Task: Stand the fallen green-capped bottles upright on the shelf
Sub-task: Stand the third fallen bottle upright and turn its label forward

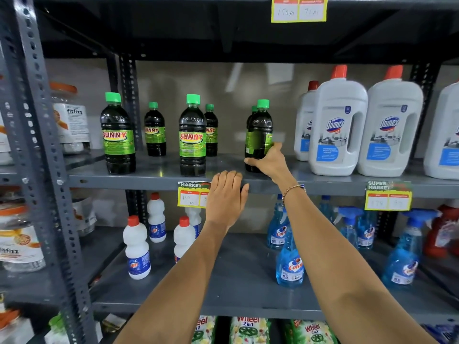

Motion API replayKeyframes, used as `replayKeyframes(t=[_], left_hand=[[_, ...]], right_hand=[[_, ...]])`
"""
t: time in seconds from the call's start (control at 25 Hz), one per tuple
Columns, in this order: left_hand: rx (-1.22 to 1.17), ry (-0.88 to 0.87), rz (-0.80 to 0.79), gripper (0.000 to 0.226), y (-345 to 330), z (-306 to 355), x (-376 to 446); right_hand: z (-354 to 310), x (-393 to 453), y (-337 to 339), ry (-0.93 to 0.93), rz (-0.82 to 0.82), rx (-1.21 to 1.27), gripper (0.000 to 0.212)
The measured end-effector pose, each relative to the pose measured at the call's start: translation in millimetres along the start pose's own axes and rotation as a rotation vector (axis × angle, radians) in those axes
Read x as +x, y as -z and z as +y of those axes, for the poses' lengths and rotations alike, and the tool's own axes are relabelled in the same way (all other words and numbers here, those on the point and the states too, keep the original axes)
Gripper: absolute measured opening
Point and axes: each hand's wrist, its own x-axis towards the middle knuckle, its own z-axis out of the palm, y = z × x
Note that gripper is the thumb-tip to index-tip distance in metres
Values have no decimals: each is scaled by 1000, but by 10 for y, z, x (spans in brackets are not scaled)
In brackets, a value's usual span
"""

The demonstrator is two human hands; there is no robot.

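Our right hand (267, 161) wraps the upright dark green-capped plastic bottle (258, 135) near the grey metal shelf (154, 175) edge; our left hand (227, 197) rests flat, fingers together, on that edge.

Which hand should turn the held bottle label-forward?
Right. The right hand already grips the bottle low on its body, upright on the shelf. The left hand rests flat on the shelf edge, holding nothing.
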Motion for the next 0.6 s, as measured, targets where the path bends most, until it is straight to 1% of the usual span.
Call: replayKeyframes(t=[0.12,0.24,0.28,0.36,0.44,0.52,0.6], left_hand=[[1,-2,-10,41,10,5,-4],[11,-1,-4,39,5,0,-3],[17,-2,-1,39,-1,4,-6],[24,7,5,39,-8,11,-12],[24,12,11,39,-12,12,-5],[25,9,18,38,-20,10,-9],[21,1,23,39,-25,9,-14]], right_hand=[[11,8,-5,-40,-25,-16,71],[8,4,-28,0,50,-85,82],[0,-2,-33,3,41,-114,84],[-22,-13,-44,-17,-1,-137,77],[-33,-25,-38,-6,11,-172,74],[-38,-30,-43,24,48,-247,82],[-39,-38,-43,24,23,-245,87]])
